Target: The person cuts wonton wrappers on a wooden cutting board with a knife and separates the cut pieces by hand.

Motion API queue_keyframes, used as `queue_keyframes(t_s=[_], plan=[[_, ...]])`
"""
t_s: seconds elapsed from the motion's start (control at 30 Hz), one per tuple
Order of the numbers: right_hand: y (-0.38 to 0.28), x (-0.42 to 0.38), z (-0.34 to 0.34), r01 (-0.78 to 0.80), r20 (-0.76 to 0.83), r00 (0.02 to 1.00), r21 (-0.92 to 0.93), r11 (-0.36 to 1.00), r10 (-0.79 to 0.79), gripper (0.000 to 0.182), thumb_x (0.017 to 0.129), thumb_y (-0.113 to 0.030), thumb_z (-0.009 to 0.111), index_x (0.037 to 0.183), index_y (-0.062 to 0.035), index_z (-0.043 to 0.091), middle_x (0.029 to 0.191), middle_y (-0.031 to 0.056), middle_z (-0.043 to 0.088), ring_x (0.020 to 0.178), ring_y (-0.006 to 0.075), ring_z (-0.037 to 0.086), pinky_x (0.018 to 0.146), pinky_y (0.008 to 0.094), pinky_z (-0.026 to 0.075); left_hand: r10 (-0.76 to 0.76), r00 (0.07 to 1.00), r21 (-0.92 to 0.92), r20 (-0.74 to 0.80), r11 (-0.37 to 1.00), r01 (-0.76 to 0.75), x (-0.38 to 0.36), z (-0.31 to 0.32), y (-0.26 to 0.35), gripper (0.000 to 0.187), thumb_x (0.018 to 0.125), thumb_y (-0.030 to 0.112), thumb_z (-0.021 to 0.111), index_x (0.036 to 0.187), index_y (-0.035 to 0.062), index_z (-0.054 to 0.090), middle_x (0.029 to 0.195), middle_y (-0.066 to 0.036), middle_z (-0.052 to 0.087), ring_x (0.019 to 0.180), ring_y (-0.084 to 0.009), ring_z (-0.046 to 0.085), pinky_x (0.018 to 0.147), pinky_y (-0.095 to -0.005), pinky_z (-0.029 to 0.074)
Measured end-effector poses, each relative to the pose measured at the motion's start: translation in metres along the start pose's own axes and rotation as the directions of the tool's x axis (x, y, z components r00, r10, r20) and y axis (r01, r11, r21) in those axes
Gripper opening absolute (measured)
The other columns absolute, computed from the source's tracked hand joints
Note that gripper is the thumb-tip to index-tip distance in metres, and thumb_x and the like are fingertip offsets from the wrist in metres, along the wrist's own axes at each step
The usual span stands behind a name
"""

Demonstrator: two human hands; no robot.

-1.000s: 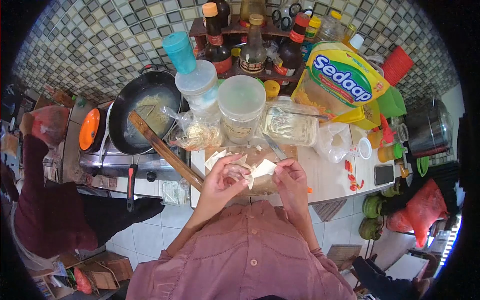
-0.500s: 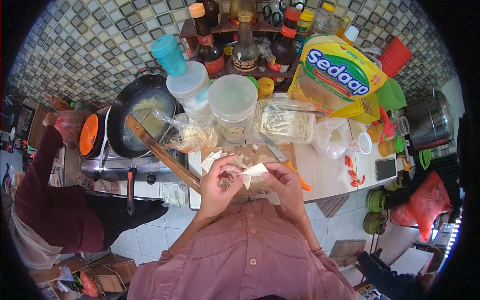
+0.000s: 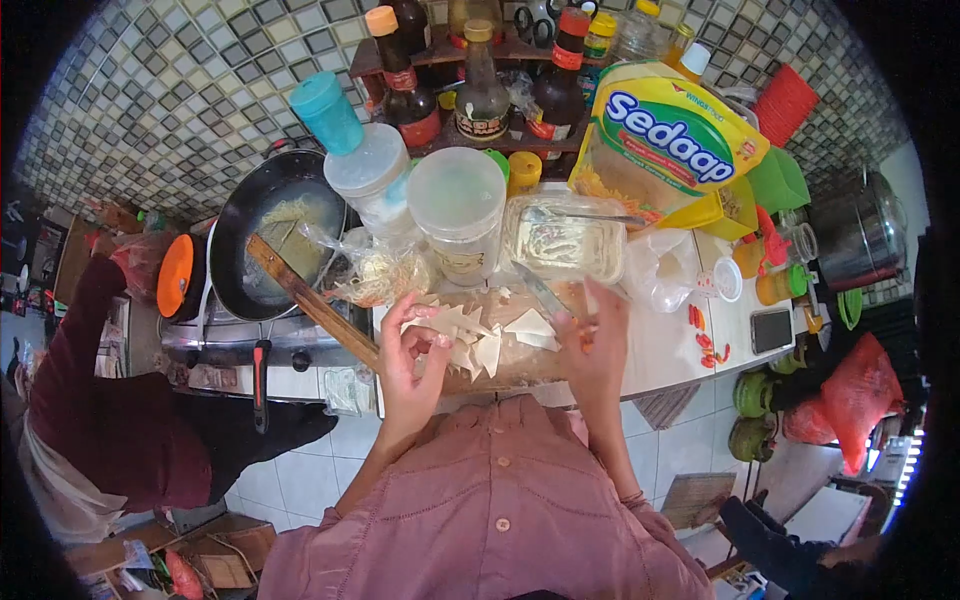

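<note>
Pale, thin dough wrapper pieces point(image 3: 487, 352), many of them triangular, lie piled on a wooden cutting board point(image 3: 515, 372) in front of me. One folded-looking wrapper piece point(image 3: 532, 328) rests apart at the right of the pile. My left hand point(image 3: 408, 352) hovers at the pile's left edge, fingers spread and holding nothing. Over the handle of a knife point(image 3: 538, 290) is my right hand point(image 3: 597, 345), its fingers apart and slightly blurred. The knife lies across the board, its blade pointing away to the left; most of its orange handle is hidden behind that hand.
A wooden stick point(image 3: 310, 300) slants from the board's left to a frying pan point(image 3: 270, 235) on the stove. Behind the board stand a clear lidded tub point(image 3: 457, 205) and a plastic container point(image 3: 565, 240) with a utensil across it. Cut chillies point(image 3: 705, 340) and a phone point(image 3: 771, 330) lie right. Another person's sleeve point(image 3: 85, 330) is left.
The wrapper piece held between both hands has been let go onto the board. My hands have parted, the right one moving over the knife handle and the left one slightly left.
</note>
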State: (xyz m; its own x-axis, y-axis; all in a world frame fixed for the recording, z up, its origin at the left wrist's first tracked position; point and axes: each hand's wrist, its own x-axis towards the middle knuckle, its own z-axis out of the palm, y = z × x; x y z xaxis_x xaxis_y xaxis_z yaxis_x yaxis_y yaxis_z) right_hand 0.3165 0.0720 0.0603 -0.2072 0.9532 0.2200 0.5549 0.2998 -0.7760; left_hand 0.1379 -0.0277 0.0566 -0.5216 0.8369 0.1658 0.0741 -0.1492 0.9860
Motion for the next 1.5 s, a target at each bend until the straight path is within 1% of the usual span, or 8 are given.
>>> queue_keyframes(t_s=[0.07, 0.17, 0.2, 0.27, 0.33, 0.4, 0.47, 1.5], plan=[[-0.014, 0.005, -0.013, -0.003, 0.002, 1.000, 0.583, 0.813, 0.003, 0.054, 0.087, -0.027, 0.062, 0.132, -0.0067, 0.039, 0.136, 0.0118, 0.031, 0.097, 0.0225, 0.052, 0.074, 0.0362, 0.052, -0.005, 1.000, -0.025, -0.016, 1.000, 0.004, -0.001, 0.000, 0.004, 0.057, 0.085, -0.006, 0.052, 0.136, 0.0002, 0.028, 0.117, -0.010, 0.045, 0.082, -0.0102, 0.052, 0.075, -0.0248, 0.045], [-0.057, 0.017, -0.031, 0.072, -0.049, 0.982, 0.990, 0.119, -0.183, 0.068, 0.091, -0.048, 0.047, 0.142, -0.0097, 0.020, 0.144, 0.0134, 0.021, 0.113, 0.0303, 0.044, 0.075, 0.0507, 0.053, 0.003, 0.999, -0.075, -0.040, 0.997, -0.006, -0.002, 0.004, 0.007, 0.057, 0.086, -0.007, 0.051, 0.137, 0.0005, 0.026, 0.118, -0.010, 0.043, 0.082, -0.0107, 0.052, 0.077, -0.0261, 0.045], [-0.071, 0.019, -0.037, 0.079, -0.113, 0.954, 0.988, -0.131, -0.278, 0.068, 0.093, -0.050, 0.040, 0.143, -0.0097, 0.017, 0.147, 0.0140, 0.020, 0.118, 0.0334, 0.041, 0.074, 0.0526, 0.053, 0.016, 0.998, -0.091, -0.060, 0.996, -0.021, -0.003, 0.005, 0.008, 0.058, 0.086, -0.007, 0.050, 0.137, 0.0007, 0.026, 0.118, -0.010, 0.043, 0.081, -0.0110, 0.052, 0.078, -0.0269, 0.046], [-0.107, 0.018, -0.055, 0.037, -0.167, 0.929, 0.930, -0.366, -0.329, 0.069, 0.093, -0.051, 0.040, 0.144, -0.0095, 0.017, 0.150, 0.0124, 0.011, 0.121, 0.0356, 0.037, 0.073, 0.0543, 0.053, 0.011, 0.999, -0.092, -0.047, 0.996, -0.015, -0.004, 0.006, 0.008, 0.058, 0.086, -0.008, 0.049, 0.138, 0.0009, 0.025, 0.118, -0.010, 0.042, 0.081, -0.0113, 0.051, 0.079, -0.0282, 0.047], [-0.127, 0.015, -0.080, -0.046, -0.128, 0.917, 0.906, -0.421, -0.377, 0.070, 0.093, -0.051, 0.040, 0.142, -0.0061, 0.019, 0.149, 0.0132, 0.012, 0.123, 0.0327, 0.037, 0.082, 0.0499, 0.051, 0.002, 0.996, -0.074, -0.092, 0.997, -0.008, -0.005, 0.006, 0.006, 0.057, 0.086, -0.008, 0.048, 0.138, 0.0008, 0.025, 0.120, -0.010, 0.041, 0.082, -0.0113, 0.051, 0.080, -0.0292, 0.048], [-0.153, 0.020, -0.080, 0.213, -0.379, 0.887, 0.843, -0.494, -0.265, 0.065, 0.094, -0.045, 0.040, 0.140, -0.0025, 0.022, 0.147, 0.0155, 0.014, 0.126, 0.0268, 0.034, 0.095, 0.0414, 0.044, 0.013, 0.997, -0.085, -0.082, 0.996, -0.020, -0.006, 0.003, 0.004, 0.057, 0.086, -0.007, 0.048, 0.137, 0.0006, 0.025, 0.121, -0.010, 0.040, 0.082, -0.0111, 0.051, 0.080, -0.0286, 0.048], [-0.118, 0.018, -0.100, -0.008, -0.293, 0.929, 0.599, -0.801, -0.228, 0.056, 0.094, -0.036, 0.041, 0.136, -0.0007, 0.027, 0.146, 0.0124, 0.018, 0.123, 0.0197, 0.035, 0.099, 0.0346, 0.038, 0.040, 0.997, -0.069, -0.068, 0.997, -0.044, -0.005, 0.002, 0.004, 0.058, 0.087, -0.007, 0.050, 0.138, 0.0006, 0.024, 0.123, -0.010, 0.039, 0.083, -0.0112, 0.051, 0.079, -0.0278, 0.048], [-0.111, 0.019, -0.081, -0.094, -0.170, 0.944, 0.684, -0.723, -0.284, 0.057, 0.093, -0.036, 0.045, 0.135, -0.0013, 0.029, 0.144, 0.0110, 0.020, 0.116, 0.0204, 0.036, 0.094, 0.0358, 0.039, 0.067, 0.984, -0.084, -0.168, 0.993, -0.082, -0.009, -0.005, 0.001, 0.061, 0.083, -0.010, 0.049, 0.137, 0.0014, 0.022, 0.132, -0.012, 0.032, 0.087, -0.0141, 0.052, 0.082, -0.0296, 0.048]])
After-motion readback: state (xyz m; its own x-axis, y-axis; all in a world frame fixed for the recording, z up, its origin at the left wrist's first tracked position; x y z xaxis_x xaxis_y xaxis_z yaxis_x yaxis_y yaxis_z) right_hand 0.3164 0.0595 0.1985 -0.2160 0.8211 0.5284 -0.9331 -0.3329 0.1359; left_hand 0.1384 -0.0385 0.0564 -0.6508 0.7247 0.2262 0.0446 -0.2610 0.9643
